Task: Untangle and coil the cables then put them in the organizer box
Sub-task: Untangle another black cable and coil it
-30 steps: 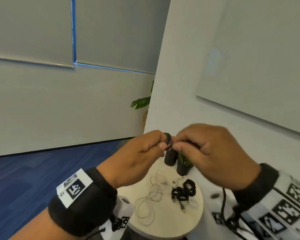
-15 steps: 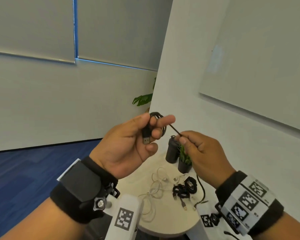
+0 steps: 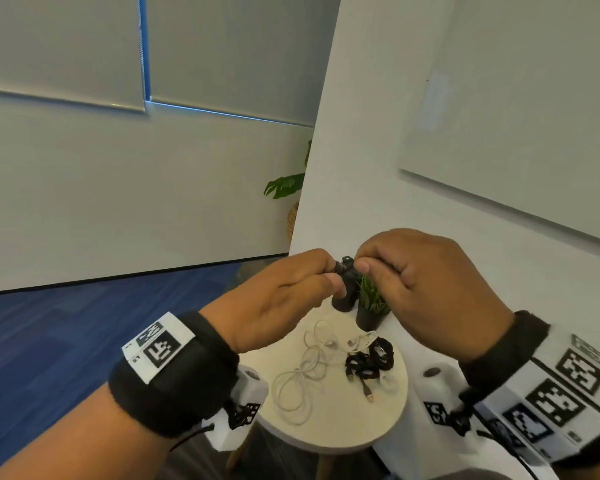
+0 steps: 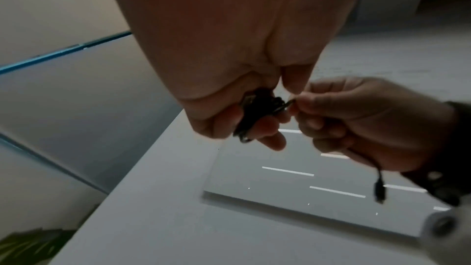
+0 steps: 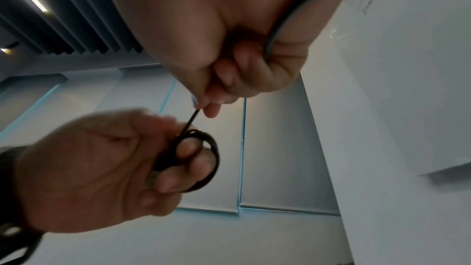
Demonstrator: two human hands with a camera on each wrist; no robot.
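head view, hands: left hand point(image 3: 284, 299) and right hand point(image 3: 426, 289) meet in the air above the counter point(image 3: 333, 431), fingertips together over a black cable point(image 3: 343, 266).
head view, counter: round and pale; a loose white cable point(image 3: 302, 379) lies near its middle, a black cable tangle point(image 3: 368, 362) toward its right edge, a small potted plant point(image 3: 371, 306) and a dark cylinder point(image 3: 343, 301) at its far edge by the wall.
left wrist view: left grip is grasping the coiled part of the black cable point(image 4: 257, 112) between thumb and curled fingers; the right hand point(image 4: 369, 124) pinches a strand coming off the coil, and a plug end point(image 4: 379, 190) dangles below that hand.
right wrist view: right grip pinches the black strand point(image 5: 191, 120) between thumb and fingertip, the slack running back through its curled fingers; the left hand point(image 5: 97, 168) holds the coil point(image 5: 201, 160) looped round its fingers.
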